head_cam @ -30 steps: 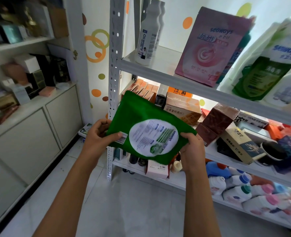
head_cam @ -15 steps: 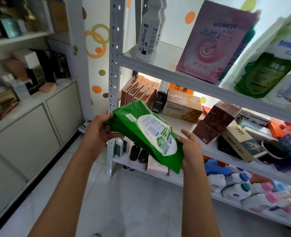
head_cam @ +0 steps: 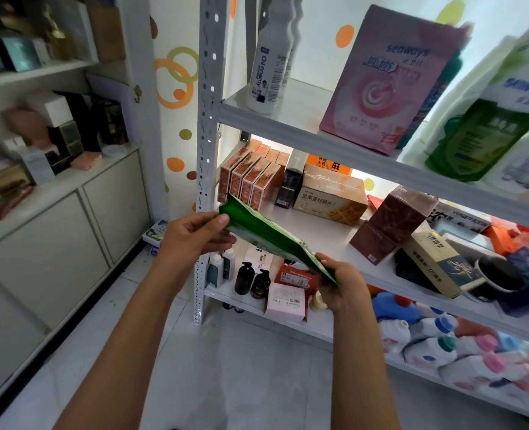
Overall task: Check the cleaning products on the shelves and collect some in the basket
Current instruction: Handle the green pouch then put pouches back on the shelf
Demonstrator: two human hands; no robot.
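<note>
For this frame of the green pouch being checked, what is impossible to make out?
Head view only:
- Green pouch: it is turned nearly edge-on, so its label cannot be read.
- Basket: none is in view, so its place cannot be told.
- Bottles on the bottom shelf: blurred towards the right edge, types unclear.
- Right hand: its fingers are partly hidden behind the pouch; left hand grips the other end.
- Green-and-white bag: cut off by the right edge.

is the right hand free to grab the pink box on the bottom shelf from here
Probably not yet. The right hand grips the low end of the green pouch, which the left hand also holds. The pink box sits just beside it, unblocked.
</note>
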